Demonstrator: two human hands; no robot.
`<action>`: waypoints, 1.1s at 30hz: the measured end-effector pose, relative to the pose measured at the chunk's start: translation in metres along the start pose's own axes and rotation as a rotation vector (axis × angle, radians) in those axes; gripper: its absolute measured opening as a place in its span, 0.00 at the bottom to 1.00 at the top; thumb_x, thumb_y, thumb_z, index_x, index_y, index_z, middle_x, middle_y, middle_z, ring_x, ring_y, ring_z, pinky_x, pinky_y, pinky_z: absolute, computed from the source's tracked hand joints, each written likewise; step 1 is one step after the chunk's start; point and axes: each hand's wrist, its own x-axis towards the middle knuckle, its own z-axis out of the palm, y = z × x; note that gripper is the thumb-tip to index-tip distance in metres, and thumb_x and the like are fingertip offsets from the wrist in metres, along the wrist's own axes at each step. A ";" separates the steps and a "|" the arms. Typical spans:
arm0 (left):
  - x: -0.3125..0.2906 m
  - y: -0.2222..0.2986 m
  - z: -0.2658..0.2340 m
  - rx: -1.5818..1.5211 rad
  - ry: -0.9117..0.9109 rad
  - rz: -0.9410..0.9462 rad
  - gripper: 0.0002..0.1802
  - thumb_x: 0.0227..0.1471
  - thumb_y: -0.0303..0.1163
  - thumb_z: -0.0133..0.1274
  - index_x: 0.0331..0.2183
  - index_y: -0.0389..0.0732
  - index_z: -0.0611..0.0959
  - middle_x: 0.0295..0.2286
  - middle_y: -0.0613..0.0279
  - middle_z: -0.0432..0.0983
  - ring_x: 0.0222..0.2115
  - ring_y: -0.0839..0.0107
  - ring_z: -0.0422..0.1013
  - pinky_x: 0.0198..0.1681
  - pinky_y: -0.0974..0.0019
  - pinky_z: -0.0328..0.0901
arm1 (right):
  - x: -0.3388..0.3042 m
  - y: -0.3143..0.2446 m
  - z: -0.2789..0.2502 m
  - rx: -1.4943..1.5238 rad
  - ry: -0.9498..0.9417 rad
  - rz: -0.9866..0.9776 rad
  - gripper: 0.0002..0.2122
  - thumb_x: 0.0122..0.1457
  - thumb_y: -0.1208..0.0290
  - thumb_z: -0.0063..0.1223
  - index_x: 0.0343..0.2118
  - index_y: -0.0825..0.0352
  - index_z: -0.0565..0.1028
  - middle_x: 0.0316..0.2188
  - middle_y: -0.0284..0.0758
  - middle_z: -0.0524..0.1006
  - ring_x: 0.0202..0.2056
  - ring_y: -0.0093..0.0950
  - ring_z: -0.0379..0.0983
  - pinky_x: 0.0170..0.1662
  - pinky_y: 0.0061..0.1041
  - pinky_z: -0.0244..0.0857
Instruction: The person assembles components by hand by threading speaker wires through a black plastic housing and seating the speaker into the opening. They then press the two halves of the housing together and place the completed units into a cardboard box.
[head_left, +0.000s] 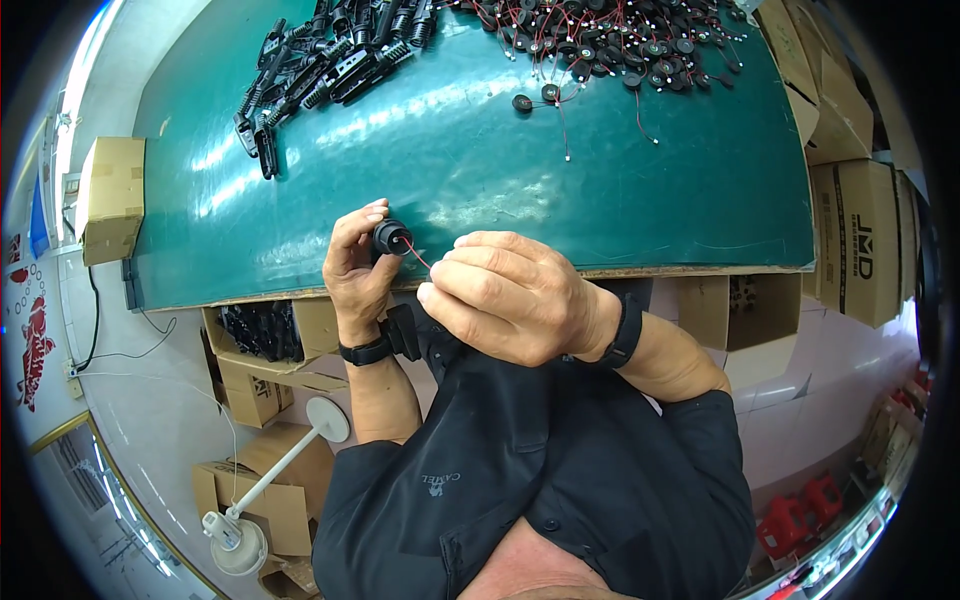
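My left hand (357, 275) is closed round a black cylindrical housing (386, 238) near the table's front edge, its round open end facing me. Out of that opening comes a thin red wire (416, 256). It runs to the fingertips of my right hand (515, 298), which are pinched together on it. The wire's far end is hidden behind those fingers. Across the green table (440, 190), at the back right, lies a heap of small round black discs with red wires (620, 45). Long black parts with springs (335, 65) are piled at the back left.
A cardboard box (112, 200) stands at the table's left edge, and more boxes (860, 240) stand at the right. Below the front edge, an open box (262, 335) holds black parts. A white standing fan or lamp (237, 540) is at the lower left.
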 end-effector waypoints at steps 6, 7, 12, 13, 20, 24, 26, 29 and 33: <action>0.001 0.000 -0.001 0.019 -0.024 0.009 0.29 0.47 0.13 0.69 0.52 0.37 0.81 0.51 0.54 0.77 0.59 0.55 0.73 0.64 0.53 0.68 | -0.002 0.003 0.004 -0.006 -0.007 0.004 0.12 0.52 0.76 0.63 0.40 0.68 0.82 0.40 0.36 0.79 0.39 0.32 0.81 0.47 0.34 0.81; 0.001 0.000 -0.001 0.019 -0.024 0.009 0.29 0.47 0.13 0.69 0.52 0.37 0.81 0.51 0.54 0.77 0.59 0.55 0.73 0.64 0.53 0.68 | -0.003 0.003 0.004 -0.007 -0.006 0.004 0.12 0.52 0.76 0.63 0.40 0.68 0.82 0.40 0.36 0.79 0.39 0.32 0.81 0.47 0.34 0.81; 0.000 -0.001 -0.001 0.025 -0.026 0.002 0.29 0.46 0.12 0.68 0.51 0.36 0.81 0.51 0.53 0.77 0.59 0.55 0.74 0.64 0.53 0.68 | -0.003 0.003 0.005 0.025 -0.015 0.036 0.12 0.51 0.77 0.63 0.40 0.68 0.82 0.40 0.37 0.79 0.39 0.32 0.81 0.46 0.34 0.80; 0.001 -0.001 0.000 0.021 -0.026 0.003 0.29 0.46 0.12 0.68 0.51 0.36 0.81 0.51 0.53 0.77 0.59 0.55 0.74 0.64 0.53 0.68 | -0.002 0.003 0.005 0.049 -0.018 0.063 0.12 0.51 0.78 0.63 0.40 0.69 0.82 0.40 0.37 0.79 0.38 0.32 0.81 0.46 0.34 0.80; 0.002 0.005 0.003 0.053 -0.037 -0.019 0.29 0.44 0.13 0.71 0.50 0.36 0.83 0.50 0.53 0.78 0.55 0.57 0.76 0.60 0.56 0.71 | -0.008 0.014 0.010 0.308 0.003 0.391 0.13 0.54 0.87 0.63 0.43 0.70 0.82 0.41 0.41 0.80 0.37 0.35 0.81 0.43 0.31 0.79; 0.005 0.010 0.006 0.124 -0.040 -0.025 0.29 0.42 0.16 0.73 0.48 0.37 0.84 0.47 0.53 0.80 0.50 0.60 0.78 0.54 0.59 0.73 | -0.016 0.023 0.019 0.577 0.030 0.688 0.13 0.58 0.88 0.62 0.46 0.70 0.83 0.44 0.41 0.79 0.36 0.32 0.82 0.42 0.26 0.79; 0.007 0.014 0.007 0.187 -0.058 -0.024 0.29 0.40 0.17 0.74 0.47 0.38 0.85 0.45 0.54 0.81 0.46 0.62 0.78 0.50 0.61 0.74 | -0.023 0.024 0.025 0.931 0.078 0.986 0.13 0.61 0.86 0.62 0.48 0.70 0.83 0.46 0.40 0.79 0.36 0.28 0.82 0.42 0.23 0.79; 0.010 0.022 0.009 0.251 -0.058 -0.018 0.28 0.39 0.18 0.75 0.46 0.38 0.86 0.43 0.55 0.81 0.44 0.63 0.79 0.48 0.63 0.74 | -0.023 0.024 0.023 0.803 0.019 0.973 0.13 0.61 0.85 0.63 0.49 0.71 0.83 0.47 0.38 0.78 0.37 0.25 0.82 0.42 0.22 0.79; 0.007 0.028 0.009 0.289 -0.056 -0.040 0.28 0.38 0.19 0.75 0.46 0.38 0.87 0.41 0.55 0.82 0.42 0.62 0.79 0.46 0.63 0.74 | -0.022 0.020 0.016 0.556 -0.059 0.831 0.14 0.60 0.84 0.66 0.49 0.71 0.83 0.46 0.38 0.79 0.38 0.26 0.82 0.41 0.22 0.78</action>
